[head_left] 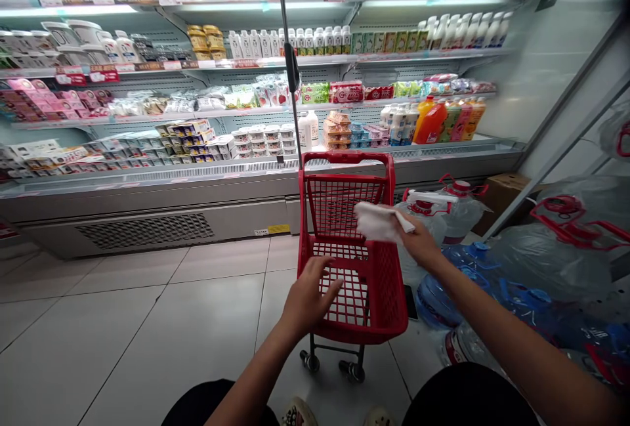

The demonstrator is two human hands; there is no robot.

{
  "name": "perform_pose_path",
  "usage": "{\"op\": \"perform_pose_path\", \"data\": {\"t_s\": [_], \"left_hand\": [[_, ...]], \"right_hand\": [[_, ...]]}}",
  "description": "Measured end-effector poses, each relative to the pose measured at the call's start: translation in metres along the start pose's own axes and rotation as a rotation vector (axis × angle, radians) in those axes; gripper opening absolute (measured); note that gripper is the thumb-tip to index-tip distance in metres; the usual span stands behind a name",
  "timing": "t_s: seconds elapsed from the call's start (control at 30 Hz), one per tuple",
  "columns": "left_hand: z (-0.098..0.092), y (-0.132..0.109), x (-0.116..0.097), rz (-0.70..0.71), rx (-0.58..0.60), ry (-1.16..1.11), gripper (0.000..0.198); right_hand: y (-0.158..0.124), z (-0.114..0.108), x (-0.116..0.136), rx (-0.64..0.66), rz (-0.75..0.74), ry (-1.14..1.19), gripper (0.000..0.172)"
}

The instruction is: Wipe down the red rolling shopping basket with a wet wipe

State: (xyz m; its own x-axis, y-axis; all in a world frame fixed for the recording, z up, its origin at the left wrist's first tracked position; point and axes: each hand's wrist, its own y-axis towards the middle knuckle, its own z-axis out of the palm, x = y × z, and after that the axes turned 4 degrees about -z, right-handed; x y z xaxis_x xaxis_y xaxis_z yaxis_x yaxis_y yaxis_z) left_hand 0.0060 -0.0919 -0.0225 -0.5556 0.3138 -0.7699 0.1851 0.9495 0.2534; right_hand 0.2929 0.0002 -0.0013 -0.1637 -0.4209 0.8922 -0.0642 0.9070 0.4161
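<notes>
A red plastic shopping cart (pixel 388 321) with a mesh basket and small wheels stands on the floor in front of me. My right hand (pixel 416 237) grips a folded white cloth (pixel 377 221), which hangs over the right side of the cart near its raised back panel. The cloth's edge is a little blurred. Over the basket's near left side is my left hand (pixel 311 295), its fingers apart and nothing in them. Whether it touches the rim I cannot tell.
Behind the cart runs a refrigerated display case (pixel 197 183) full of dairy and drinks, with a glass door edge and black handle (pixel 291 66). Large water jugs (pixel 443 288) crowd the right side. Grey floor tiles (pixel 207 321) lie to the left.
</notes>
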Motion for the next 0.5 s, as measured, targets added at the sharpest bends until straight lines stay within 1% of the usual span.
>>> {"op": "perform_pose_path", "data": {"t_s": [0.03, 0.07, 0.1, 0.17, 0.2, 0.27, 0.33, 0.37, 0.43, 0.5], "left_hand": [[0.002, -0.004, 0.000, 0.044, 0.045, 0.135, 0.044], [0.004, -0.007, -0.001, 0.084, 0.077, 0.254, 0.045], [0.006, -0.010, 0.000, 0.116, 0.094, 0.350, 0.046], [0.006, -0.010, 0.003, 0.155, 0.105, 0.472, 0.047], [0.005, -0.009, 0.005, 0.163, 0.108, 0.508, 0.046], [0.000, -0.004, 0.010, 0.172, 0.112, 0.552, 0.043], [-0.008, 0.002, 0.016, 0.170, 0.114, 0.583, 0.041], [-0.012, 0.005, 0.018, 0.162, 0.115, 0.600, 0.040], [-0.020, 0.009, 0.022, 0.131, 0.102, 0.633, 0.037], [-0.026, 0.008, 0.025, 0.092, 0.072, 0.653, 0.037]], "right_hand": [[0.007, -0.014, -0.007, -0.005, -0.156, -0.145, 0.043], [0.013, -0.028, -0.014, 0.048, -0.284, -0.276, 0.045], [0.016, -0.039, -0.023, 0.138, -0.376, -0.381, 0.048], [0.014, -0.053, -0.043, 0.322, -0.462, -0.514, 0.053], [0.009, -0.054, -0.052, 0.377, -0.476, -0.557, 0.055], [-0.008, -0.047, -0.065, 0.397, -0.499, -0.605, 0.057], [-0.031, -0.032, -0.067, 0.393, -0.530, -0.609, 0.059], [-0.043, -0.024, -0.064, 0.413, -0.547, -0.597, 0.060], [-0.062, -0.010, -0.052, 0.503, -0.572, -0.560, 0.063], [-0.072, -0.003, -0.040, 0.610, -0.585, -0.521, 0.065]]}}
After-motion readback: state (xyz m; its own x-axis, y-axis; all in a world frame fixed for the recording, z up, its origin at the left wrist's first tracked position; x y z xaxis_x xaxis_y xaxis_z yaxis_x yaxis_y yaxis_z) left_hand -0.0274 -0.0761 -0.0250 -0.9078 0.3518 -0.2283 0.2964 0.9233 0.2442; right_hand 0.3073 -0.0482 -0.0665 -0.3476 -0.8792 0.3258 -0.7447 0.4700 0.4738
